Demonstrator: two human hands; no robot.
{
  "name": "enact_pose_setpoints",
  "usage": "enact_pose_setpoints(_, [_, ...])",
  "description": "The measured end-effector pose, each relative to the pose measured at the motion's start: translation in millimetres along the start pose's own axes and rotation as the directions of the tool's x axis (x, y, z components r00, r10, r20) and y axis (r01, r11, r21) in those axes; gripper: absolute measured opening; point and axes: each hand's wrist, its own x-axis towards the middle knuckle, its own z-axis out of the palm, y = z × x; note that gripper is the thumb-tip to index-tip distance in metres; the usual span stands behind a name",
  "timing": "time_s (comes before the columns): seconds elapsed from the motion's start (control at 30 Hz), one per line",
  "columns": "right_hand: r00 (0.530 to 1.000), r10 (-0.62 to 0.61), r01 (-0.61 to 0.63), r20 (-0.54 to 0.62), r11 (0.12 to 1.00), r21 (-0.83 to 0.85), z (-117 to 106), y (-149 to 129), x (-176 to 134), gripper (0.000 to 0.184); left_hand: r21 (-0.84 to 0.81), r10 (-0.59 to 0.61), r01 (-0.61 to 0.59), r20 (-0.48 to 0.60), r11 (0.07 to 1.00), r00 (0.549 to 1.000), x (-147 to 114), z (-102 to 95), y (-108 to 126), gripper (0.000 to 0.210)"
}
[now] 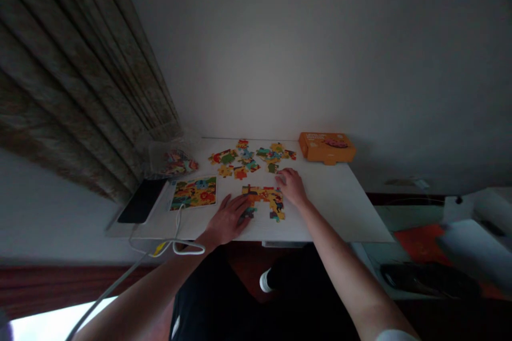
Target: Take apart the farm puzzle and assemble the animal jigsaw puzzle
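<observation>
From my remote seat I have the joined section of jigsaw puzzle (pixel 266 193) near the front edge of the white table (pixel 332 202), roughly centred in my head view. It forms an arch: a strip across the far side and two legs reaching toward the person, with bare tabletop between them. The left hand (pixel 230 218) lies palm down over the arch's left leg, its fingers stretched out and covering part of it; I see nothing clamped in that hand. The right hand (pixel 292 185) is just beyond the far right corner, fingers bent, its fingertips beside a loose greenish puzzle piece (pixel 272 168). I can't tell whether the fingers pinch that piece or merely lie next to it.

Farther back I see more loose puzzle pieces (pixel 245 160) in a loose spread, some overlapping or touching. Left of the arch lies a picture card (pixel 195 193) with a bright animal scene, and left of that a black-screened device (pixel 143 201). A white cable (pixel 178 224) loops over the card's near edge and the table's front. Behind them a clear plastic bag (pixel 172 157) holds colourful pieces. At the back right stands an orange box (pixel 328 148), close to the wall (pixel 280 64). A patterned curtain (pixel 84 64) hangs at left.
</observation>
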Motion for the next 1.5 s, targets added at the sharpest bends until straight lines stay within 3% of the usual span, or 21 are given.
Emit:
enact_pose_setpoints(0.3, [0.999,0.051,-0.051,0.007,0.998,0.024,16.4,21.1,73.1,0.021,-0.052,-0.037,0.039,0.031,0.998,0.999,1.1,-6.1,2.4,0.050])
enact_pose_setpoints(0.53, [0.983,0.181,-0.181,-0.007,0.983,0.042,26.5,43.4,124.4,0.049,-0.037,-0.076,0.078,0.055,0.996,0.996,2.9,-7.4,2.2,0.059])
enact_pose_setpoints(0.67, [0.976,0.218,-0.217,-0.019,0.976,0.026,37.5,53.4,128.7,0.062,-0.033,-0.078,0.081,0.066,0.996,0.995,2.8,-7.2,2.3,0.061])
enact_pose_setpoints(0.83, [0.975,0.219,-0.220,-0.027,0.975,-0.041,42.2,54.8,127.8,0.058,-0.041,-0.079,0.082,0.075,0.996,0.994,2.5,-8.5,3.1,0.059])
enact_pose_setpoints(1.07, [0.971,0.238,-0.237,-0.030,0.971,0.027,38.9,55.5,128.4,0.052,-0.047,-0.090,0.094,0.074,0.994,0.993,3.7,-8.1,2.4,0.059])
enact_pose_setpoints(1.27, [0.993,0.108,-0.106,-0.041,0.993,0.054,30.4,49.2,118.5,0.049,-0.059,-0.066,0.069,0.066,0.996,0.996,0.0,-6.5,2.0,0.061])
enact_pose_setpoints(1.37, [0.998,0.066,-0.067,0.005,0.997,0.026,29.2,40.9,116.9,0.034,-0.082,-0.089,0.089,0.008,0.993,0.996,-0.8,-3.6,-5.2,0.057])
enact_pose_setpoints(1.5, [0.997,-0.012,0.007,0.080,0.998,0.063,30.7,28.3,116.0,0.027,-0.097,-0.275,0.262,-0.155,0.960,0.949,21.9,-1.8,-38.4,0.050])
